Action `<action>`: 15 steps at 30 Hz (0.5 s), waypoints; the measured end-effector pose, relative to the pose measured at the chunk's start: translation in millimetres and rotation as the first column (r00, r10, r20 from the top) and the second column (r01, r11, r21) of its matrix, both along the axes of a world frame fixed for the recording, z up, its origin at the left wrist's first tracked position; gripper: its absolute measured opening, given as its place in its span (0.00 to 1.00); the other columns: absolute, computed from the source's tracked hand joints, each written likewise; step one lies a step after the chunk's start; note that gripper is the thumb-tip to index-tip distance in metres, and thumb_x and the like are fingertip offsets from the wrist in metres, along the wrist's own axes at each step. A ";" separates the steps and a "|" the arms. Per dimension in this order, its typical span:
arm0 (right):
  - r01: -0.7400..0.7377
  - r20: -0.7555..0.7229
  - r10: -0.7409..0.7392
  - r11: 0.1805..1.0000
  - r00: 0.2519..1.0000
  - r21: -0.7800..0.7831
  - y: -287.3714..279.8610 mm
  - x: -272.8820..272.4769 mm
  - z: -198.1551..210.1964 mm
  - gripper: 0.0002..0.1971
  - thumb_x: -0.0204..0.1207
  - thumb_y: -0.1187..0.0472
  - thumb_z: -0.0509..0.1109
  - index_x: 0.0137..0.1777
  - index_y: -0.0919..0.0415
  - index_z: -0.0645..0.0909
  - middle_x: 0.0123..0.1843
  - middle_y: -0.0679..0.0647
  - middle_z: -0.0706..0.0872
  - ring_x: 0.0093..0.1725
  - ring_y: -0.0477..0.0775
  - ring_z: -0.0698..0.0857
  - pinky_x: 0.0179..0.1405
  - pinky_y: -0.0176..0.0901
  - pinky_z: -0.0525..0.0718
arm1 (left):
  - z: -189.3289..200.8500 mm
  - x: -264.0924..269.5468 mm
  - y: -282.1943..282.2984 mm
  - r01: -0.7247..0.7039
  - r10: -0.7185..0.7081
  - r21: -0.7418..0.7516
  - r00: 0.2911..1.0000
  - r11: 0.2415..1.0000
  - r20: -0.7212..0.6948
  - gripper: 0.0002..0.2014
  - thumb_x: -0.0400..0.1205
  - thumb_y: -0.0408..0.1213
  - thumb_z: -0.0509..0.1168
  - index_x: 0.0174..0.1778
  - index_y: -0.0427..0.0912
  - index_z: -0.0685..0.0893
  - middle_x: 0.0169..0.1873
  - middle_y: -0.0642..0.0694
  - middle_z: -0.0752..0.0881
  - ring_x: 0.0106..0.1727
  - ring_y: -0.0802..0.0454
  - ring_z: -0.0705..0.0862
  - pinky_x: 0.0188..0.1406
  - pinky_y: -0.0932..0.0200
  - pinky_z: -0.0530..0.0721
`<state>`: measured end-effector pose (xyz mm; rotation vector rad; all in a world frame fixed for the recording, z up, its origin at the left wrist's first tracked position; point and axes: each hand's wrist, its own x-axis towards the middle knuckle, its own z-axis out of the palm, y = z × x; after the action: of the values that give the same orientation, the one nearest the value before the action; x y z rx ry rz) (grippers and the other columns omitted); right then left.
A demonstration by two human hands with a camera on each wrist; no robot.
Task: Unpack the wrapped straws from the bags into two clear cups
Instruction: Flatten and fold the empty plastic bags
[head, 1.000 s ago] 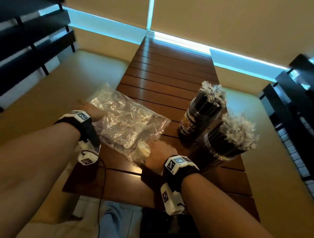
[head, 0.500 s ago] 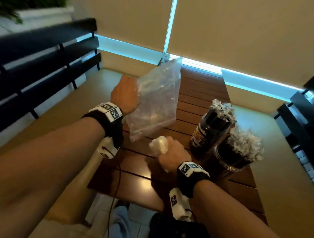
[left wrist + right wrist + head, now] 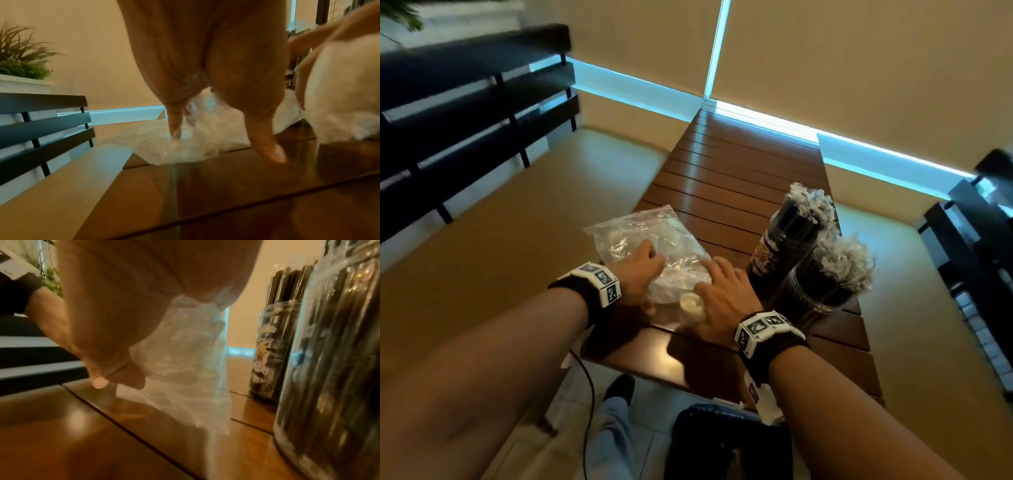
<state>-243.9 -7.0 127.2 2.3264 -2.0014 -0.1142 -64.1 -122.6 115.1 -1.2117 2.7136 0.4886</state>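
Note:
An empty clear plastic bag [image 3: 640, 236] [image 3: 185, 149] lies flat on the wooden slat table [image 3: 722, 178]. My left hand [image 3: 640, 270] rests on its near edge, fingers [image 3: 174, 128] straight and pressing the plastic, thumb on the wood. My right hand [image 3: 722, 294] lies on the bag's right corner with fingers spread, while its thumb clamps a crumpled plastic bag [image 3: 691, 305] [image 3: 185, 353] against the palm. Just right of that hand stand two clear cups, the far cup [image 3: 787, 246] [image 3: 273, 353] and the near cup [image 3: 818, 294] [image 3: 329, 353], both packed with black wrapped straws.
Black slatted bench backs stand at the left [image 3: 465, 113] and right [image 3: 979, 240], with beige seats on both sides of the table. A potted plant [image 3: 20, 56] sits behind the left bench. A dark object [image 3: 722, 442] and a cable [image 3: 585, 394] are below the table's near edge.
Half a second ago my left hand held the clear bag up in the air; now the bag lies flat on the table. My right hand has moved forward onto it, still holding the wad.

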 end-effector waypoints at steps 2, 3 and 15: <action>0.007 0.004 -0.008 0.986 1.000 0.169 2.3 -3.3 -16.5 0.31 0.65 0.31 0.65 0.65 0.47 0.81 0.83 0.55 0.57 0.82 0.62 0.53 0.75 0.64 0.62 | -9.5 1.7 5.8 0.042 -0.046 0.072 0.997 0.996 0.055 0.26 0.69 0.45 0.80 0.53 0.41 0.73 0.58 0.44 0.69 0.51 0.46 0.76 0.46 0.56 0.78; 0.028 0.023 -0.034 0.972 0.999 0.233 3.1 -4.0 -22.6 0.33 0.66 0.30 0.63 0.67 0.46 0.79 0.83 0.54 0.57 0.83 0.62 0.52 0.76 0.65 0.61 | -12.8 1.7 7.6 0.059 -0.063 0.087 0.997 0.995 0.052 0.18 0.73 0.42 0.76 0.49 0.42 0.74 0.56 0.43 0.73 0.50 0.45 0.77 0.44 0.57 0.76; 0.175 0.207 -0.270 0.905 0.940 0.387 -12.0 -17.2 -16.2 0.26 0.63 0.33 0.66 0.55 0.49 0.79 0.52 0.54 0.87 0.51 0.62 0.86 0.50 0.50 0.85 | -19.9 -2.3 0.6 -0.071 0.091 0.108 0.978 0.992 -0.187 0.08 0.79 0.43 0.66 0.49 0.46 0.75 0.43 0.48 0.83 0.44 0.47 0.81 0.42 0.52 0.76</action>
<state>-261.0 -19.0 110.9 2.4083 -2.5736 -0.2255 -66.4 -122.0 95.2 -1.3153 2.7629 0.7821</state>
